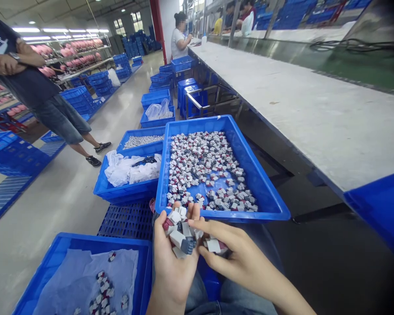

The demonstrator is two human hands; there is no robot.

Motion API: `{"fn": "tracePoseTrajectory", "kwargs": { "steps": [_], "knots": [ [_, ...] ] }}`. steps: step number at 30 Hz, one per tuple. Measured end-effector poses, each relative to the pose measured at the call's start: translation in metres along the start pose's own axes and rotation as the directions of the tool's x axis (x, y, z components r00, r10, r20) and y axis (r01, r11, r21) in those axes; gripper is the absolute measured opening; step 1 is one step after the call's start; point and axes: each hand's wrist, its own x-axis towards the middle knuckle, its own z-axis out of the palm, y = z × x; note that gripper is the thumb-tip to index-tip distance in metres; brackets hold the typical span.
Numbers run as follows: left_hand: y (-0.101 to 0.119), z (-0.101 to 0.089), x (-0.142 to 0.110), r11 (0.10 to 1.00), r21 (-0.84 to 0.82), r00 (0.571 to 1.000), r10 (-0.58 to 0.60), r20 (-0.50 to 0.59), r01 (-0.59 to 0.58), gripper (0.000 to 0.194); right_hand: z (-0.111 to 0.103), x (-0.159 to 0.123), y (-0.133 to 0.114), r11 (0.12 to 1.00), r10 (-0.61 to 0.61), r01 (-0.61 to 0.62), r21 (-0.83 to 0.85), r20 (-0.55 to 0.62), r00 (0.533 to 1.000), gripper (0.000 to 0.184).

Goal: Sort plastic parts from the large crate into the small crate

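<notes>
My left hand [174, 267] is cupped, palm up, around a heap of small plastic parts [179, 234] in white, dark grey and dark red. Beside it, my right hand [239, 251] curls its fingers over more of the same parts [214, 246], thumb and index finger reaching to the heap. Both hands are held just in front of a large blue tray [265, 214], where many such parts lie loose. At lower left, another blue tray [61, 245] is lined with a thin white sheet [68, 275] and has several parts on it.
A blue tray with white bags [116, 173] stands left of the large tray. A long white worktable [292, 96] runs along the right. On the left, a person [49, 87] stands in the aisle; another person [180, 41] sits by the far table. Blue stools [188, 89] stand behind the trays.
</notes>
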Motion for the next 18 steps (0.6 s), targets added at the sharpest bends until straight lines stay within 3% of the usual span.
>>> {"fn": "tracePoseTrajectory", "kwargs": {
  "steps": [2, 5, 10, 13, 15, 18],
  "knots": [
    [0.002, 0.002, -0.001, 0.997, -0.005, 0.996, -0.074, 0.053, 0.074, 0.024, -0.003, 0.004, 0.001, 0.998, 0.007, -0.006, -0.056, 0.003, 1.0, 0.031],
    [0.005, 0.003, -0.003, 0.994, -0.002, 0.99, -0.111, 0.086, 0.112, 0.024, -0.005, 0.011, 0.004, 0.999, 0.035, -0.039, -0.034, -0.095, 0.995, 0.026],
    [0.011, -0.001, -0.003, 0.99, -0.06, 0.987, -0.121, 0.101, 0.127, 0.024, -0.002, 0.015, 0.012, 0.998, 0.023, -0.025, 0.064, 0.027, 0.999, 0.034],
    [0.011, -0.007, -0.002, 0.976, -0.099, 0.97, -0.177, 0.163, 0.195, 0.026, 0.005, 0.013, 0.015, 0.98, 0.102, -0.092, 0.178, -0.049, 0.994, 0.025],
    [0.01, -0.011, -0.002, 0.975, -0.093, 0.96, -0.177, 0.219, 0.201, 0.029, 0.012, 0.012, 0.015, 0.929, 0.199, -0.144, 0.34, -0.132, 0.971, 0.021],
    [0.008, -0.015, -0.002, 0.98, -0.057, 0.94, -0.164, 0.299, 0.189, 0.031, 0.022, 0.012, 0.013, 0.751, 0.337, -0.183, 0.634, -0.129, 0.933, 0.031]
  ]
}}
